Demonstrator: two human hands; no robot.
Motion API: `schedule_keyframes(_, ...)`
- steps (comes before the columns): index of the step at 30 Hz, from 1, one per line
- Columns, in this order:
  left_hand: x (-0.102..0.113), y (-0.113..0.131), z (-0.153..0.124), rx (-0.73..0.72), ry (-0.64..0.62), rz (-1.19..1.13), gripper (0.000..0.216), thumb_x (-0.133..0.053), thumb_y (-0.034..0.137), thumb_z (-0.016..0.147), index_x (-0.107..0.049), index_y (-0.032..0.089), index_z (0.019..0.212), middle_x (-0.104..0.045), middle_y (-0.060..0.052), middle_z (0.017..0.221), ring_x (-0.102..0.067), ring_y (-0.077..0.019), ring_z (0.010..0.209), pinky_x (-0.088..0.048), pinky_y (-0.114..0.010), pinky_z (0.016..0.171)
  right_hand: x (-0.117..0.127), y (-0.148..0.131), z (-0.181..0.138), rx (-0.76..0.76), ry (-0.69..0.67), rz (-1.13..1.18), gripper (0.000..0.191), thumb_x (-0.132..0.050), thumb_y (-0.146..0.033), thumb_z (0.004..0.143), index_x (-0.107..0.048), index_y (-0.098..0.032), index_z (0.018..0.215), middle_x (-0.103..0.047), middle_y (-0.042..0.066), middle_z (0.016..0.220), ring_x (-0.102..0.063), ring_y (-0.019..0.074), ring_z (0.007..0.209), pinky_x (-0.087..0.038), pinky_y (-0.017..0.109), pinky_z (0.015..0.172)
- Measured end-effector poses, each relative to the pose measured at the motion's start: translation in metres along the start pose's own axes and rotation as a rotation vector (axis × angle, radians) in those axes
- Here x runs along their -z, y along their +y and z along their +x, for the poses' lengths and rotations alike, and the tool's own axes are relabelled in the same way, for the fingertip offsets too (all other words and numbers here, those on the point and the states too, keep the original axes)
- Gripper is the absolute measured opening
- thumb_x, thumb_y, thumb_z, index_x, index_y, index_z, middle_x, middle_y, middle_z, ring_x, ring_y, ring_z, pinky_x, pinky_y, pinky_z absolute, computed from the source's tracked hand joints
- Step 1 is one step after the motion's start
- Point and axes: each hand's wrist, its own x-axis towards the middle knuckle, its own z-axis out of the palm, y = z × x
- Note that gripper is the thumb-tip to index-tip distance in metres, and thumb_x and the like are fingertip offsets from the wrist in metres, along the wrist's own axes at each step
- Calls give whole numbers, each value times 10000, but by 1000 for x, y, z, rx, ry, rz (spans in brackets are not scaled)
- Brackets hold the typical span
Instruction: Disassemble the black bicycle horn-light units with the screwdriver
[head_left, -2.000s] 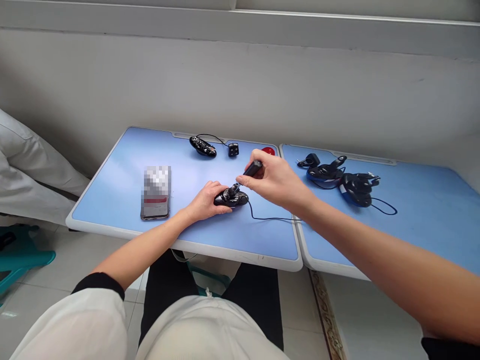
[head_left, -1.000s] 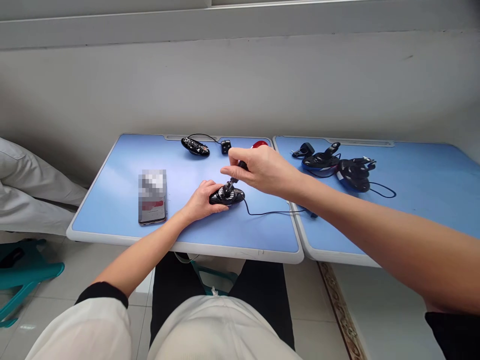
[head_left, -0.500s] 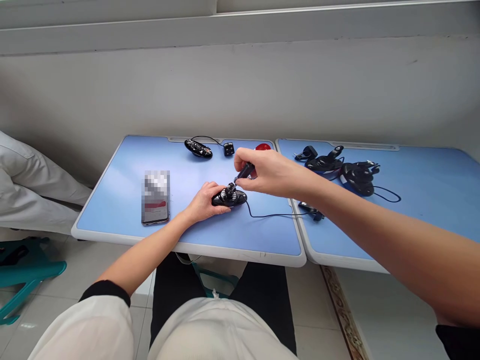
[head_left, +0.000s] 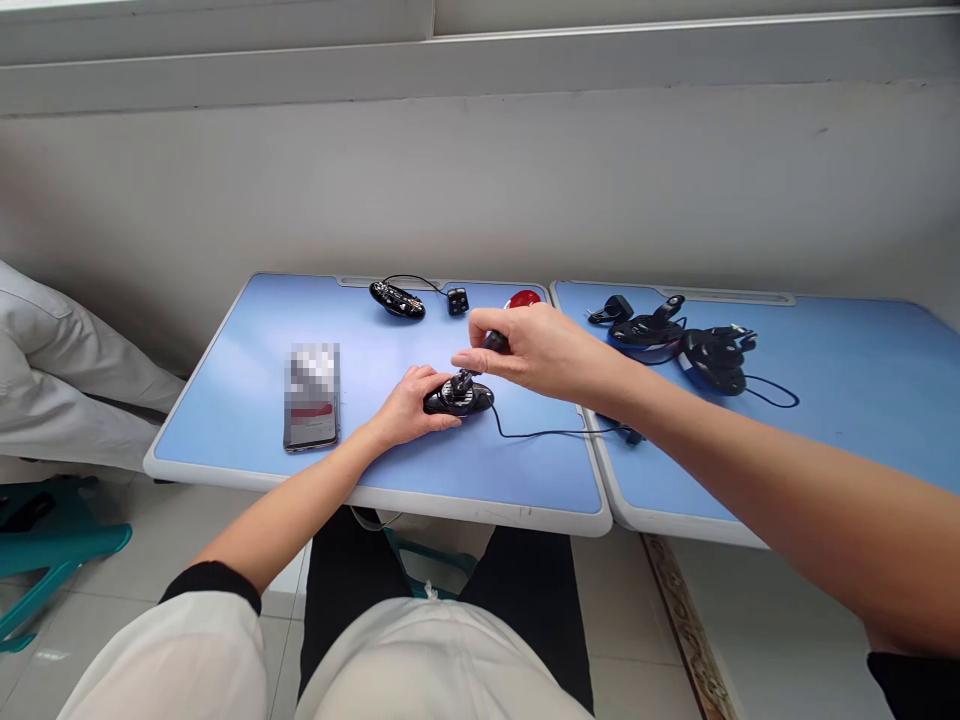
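My left hand [head_left: 405, 403] is closed around the near end of a small black oval device [head_left: 463, 397] that lies on the left blue table [head_left: 247, 330]. A thin black cable [head_left: 540, 433] runs from the device to the right. My right hand [head_left: 536, 350] grips a dark-handled screwdriver [head_left: 487, 352] whose tip points down onto the top of the device.
A phone [head_left: 311, 397] lies left of my hands. At the table's back edge sit an opened black device [head_left: 397, 298], a small black cube [head_left: 457, 300] and a red round object [head_left: 523, 298]. Several black wired devices [head_left: 679, 340] lie on the right blue table [head_left: 862, 400]. A teal stool [head_left: 45, 545] stands on the floor at left.
My right hand has kept turning and re-gripping the screwdriver on the device. My left hand has stayed on the device. The camera view shifted slightly.
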Motion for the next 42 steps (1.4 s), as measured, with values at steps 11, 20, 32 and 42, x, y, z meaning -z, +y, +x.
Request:
schedule_keyframes(11,-2,-3,1,-6,2,-7,602,-782,407,652,-598,191,1183,-565,-62,999,-492,-251,1018,-419,-385,920,-2,2,-1,42,8,61,111,-537,-217,765,-450,-210,697,-485,-47,573,-401,102,530,-288,242,531)
schedule_keyframes(20,0,3,0,28,-7,2,601,-733,430,700,-550,214,1230,-575,-74,1040,-514,-251,1019,-434,-403,909,2,8,-8,20,-17,185,131,-529,-108,613,-490,-203,695,-518,-31,630,-432,107,576,-324,235,539)
schedule_keyframes(32,9,5,-1,66,-17,2,461,-739,327,660,-581,183,1068,-617,-57,1028,-569,-234,985,-454,-379,877,-4,11,-11,-32,64,316,31,-552,-193,715,-522,-200,721,-531,-29,614,-442,105,558,-323,242,537)
schedule_keyframes(42,8,0,-2,60,-8,-36,489,-772,381,638,-602,178,1049,-623,-58,1027,-579,-239,977,-457,-374,867,1,7,-9,-32,-55,304,120,-502,-126,594,-582,-195,650,-509,-26,587,-392,98,513,-280,257,493)
